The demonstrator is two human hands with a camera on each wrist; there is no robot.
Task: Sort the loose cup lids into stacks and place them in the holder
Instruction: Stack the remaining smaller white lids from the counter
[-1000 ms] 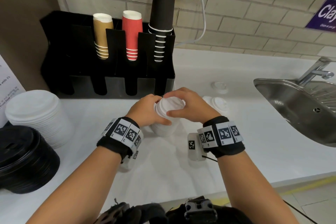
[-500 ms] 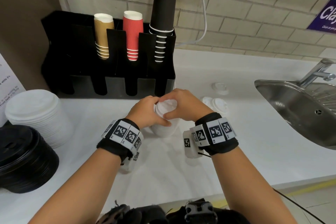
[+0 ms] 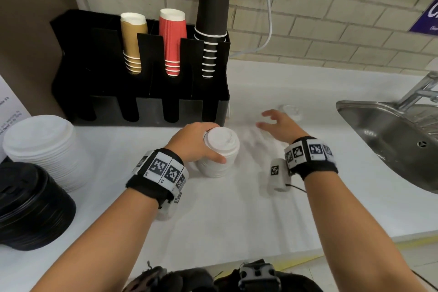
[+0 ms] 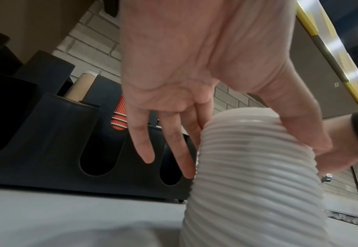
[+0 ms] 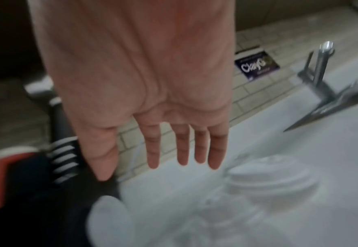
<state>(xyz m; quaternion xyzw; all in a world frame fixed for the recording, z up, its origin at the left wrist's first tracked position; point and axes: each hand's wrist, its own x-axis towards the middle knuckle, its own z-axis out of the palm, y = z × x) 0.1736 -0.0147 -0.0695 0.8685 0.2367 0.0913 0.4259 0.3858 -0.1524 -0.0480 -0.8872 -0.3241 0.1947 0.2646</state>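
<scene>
Right hand (image 3: 278, 125) off lid stack (image 3: 219, 156)

1. Left hand (image 3: 194, 142), centre of the frame, thumb and fingers curled in a grip.
2. Right hand (image 3: 278, 125), right of centre, fingers straight and spread, holding nothing.

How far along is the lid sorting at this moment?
Partly done. A small white lid stack stands on the counter, steadied by the left hand. The right hand, open and empty, reaches toward loose white lids near the sink. Those are still unstacked, and no lids show in the black holder.
</scene>
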